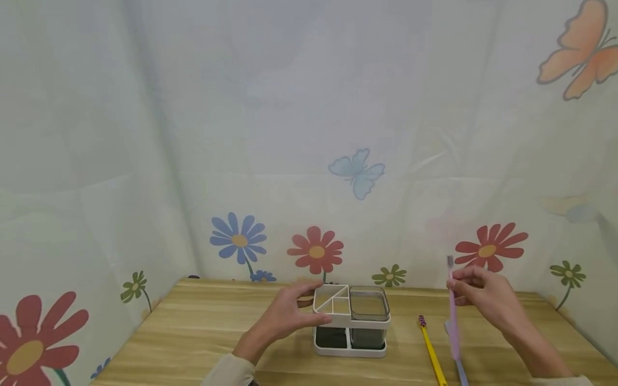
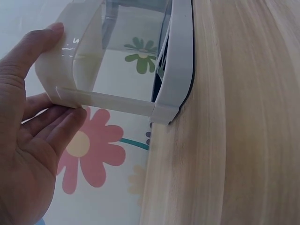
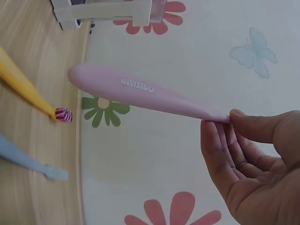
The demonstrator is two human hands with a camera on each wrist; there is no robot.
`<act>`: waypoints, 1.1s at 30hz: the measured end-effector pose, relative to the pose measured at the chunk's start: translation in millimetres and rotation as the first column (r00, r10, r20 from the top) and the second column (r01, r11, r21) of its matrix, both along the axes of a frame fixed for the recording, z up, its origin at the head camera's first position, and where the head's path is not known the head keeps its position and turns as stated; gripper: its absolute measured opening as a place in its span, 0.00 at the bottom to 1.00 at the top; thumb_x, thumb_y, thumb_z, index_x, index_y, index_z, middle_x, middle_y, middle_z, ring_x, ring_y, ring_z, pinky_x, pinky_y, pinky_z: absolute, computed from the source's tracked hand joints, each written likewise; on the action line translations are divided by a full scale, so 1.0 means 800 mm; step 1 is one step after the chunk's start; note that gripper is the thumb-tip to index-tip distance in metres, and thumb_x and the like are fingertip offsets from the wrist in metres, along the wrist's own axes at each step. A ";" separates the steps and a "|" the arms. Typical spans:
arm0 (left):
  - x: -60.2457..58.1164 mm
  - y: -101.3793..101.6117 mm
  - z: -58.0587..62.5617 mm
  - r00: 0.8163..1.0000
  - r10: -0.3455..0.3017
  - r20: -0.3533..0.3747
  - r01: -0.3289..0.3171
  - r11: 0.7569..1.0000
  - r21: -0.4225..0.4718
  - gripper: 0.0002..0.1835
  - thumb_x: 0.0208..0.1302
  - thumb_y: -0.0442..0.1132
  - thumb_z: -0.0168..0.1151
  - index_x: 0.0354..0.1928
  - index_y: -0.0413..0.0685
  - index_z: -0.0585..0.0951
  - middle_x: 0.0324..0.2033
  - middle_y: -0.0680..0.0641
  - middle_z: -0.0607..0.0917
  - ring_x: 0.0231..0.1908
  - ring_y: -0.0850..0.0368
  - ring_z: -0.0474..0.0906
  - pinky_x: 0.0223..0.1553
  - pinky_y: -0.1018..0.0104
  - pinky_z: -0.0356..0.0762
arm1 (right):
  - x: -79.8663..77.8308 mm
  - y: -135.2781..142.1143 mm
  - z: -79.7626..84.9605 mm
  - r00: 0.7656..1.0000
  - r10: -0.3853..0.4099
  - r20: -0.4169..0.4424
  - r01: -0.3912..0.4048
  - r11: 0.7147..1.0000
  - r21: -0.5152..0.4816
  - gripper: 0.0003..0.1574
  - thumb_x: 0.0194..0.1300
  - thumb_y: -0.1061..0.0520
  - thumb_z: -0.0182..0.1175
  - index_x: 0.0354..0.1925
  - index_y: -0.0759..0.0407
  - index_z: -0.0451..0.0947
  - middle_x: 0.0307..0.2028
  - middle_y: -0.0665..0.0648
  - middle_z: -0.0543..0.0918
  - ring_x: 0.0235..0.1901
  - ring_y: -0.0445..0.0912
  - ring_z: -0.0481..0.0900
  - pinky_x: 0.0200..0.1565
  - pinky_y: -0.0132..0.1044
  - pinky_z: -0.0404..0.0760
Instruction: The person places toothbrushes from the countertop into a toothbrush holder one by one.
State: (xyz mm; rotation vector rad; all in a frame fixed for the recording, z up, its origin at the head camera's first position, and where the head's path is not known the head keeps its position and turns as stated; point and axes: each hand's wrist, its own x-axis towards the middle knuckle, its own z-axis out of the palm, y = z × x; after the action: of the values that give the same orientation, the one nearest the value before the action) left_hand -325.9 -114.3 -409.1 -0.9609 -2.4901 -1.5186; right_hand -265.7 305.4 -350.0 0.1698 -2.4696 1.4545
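Observation:
My right hand (image 1: 487,297) pinches a pink toothbrush (image 3: 136,91) near its neck between thumb and fingers. The brush hangs upright, bristle head up, its thick handle pointing down toward the table. My left hand (image 1: 289,311) grips the left side of a white toothbrush holder (image 1: 350,353), thumb in front and fingers behind its upper tier. That tier has a divided section on the left and a clear cup (image 1: 369,304) on the right. In the left wrist view, the thumb and fingertips lie against the holder's white end wall (image 2: 63,61).
A yellow toothbrush (image 1: 433,354) with a purple-striped head lies on the wooden table (image 1: 203,332), right of the holder. Beside it lies a blue toothbrush (image 3: 28,159), partly behind the pink one in the head view. A flower-printed curtain (image 1: 270,134) stands behind the table.

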 end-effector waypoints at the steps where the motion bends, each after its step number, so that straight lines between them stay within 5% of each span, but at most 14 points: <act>1: 0.000 0.000 0.000 1.000 0.000 -0.003 0.000 1.000 0.002 0.43 0.60 0.50 0.82 0.73 0.40 0.76 0.67 0.40 0.79 0.62 0.40 0.81 0.60 0.51 0.83 | 0.000 -0.002 0.002 1.000 -0.001 -0.006 0.001 1.000 -0.004 0.20 0.78 0.60 0.64 0.55 0.77 0.76 0.43 0.61 0.89 0.34 0.46 0.89 0.40 0.36 0.91; 33: 0.003 0.000 0.002 1.000 -0.015 0.006 0.015 1.000 0.010 0.42 0.60 0.46 0.82 0.73 0.40 0.76 0.70 0.36 0.76 0.64 0.37 0.80 0.61 0.47 0.81 | -0.005 -0.093 0.061 0.978 0.028 -0.208 -0.041 0.998 -0.055 0.22 0.77 0.55 0.65 0.58 0.72 0.77 0.45 0.63 0.89 0.37 0.41 0.89 0.44 0.27 0.88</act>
State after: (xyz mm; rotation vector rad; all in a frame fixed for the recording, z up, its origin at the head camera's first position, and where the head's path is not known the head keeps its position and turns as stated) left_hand -323.3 -114.3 -407.7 -0.9775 -2.4822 -1.5391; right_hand -269.4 230.6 -301.3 0.3360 -2.2659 1.4425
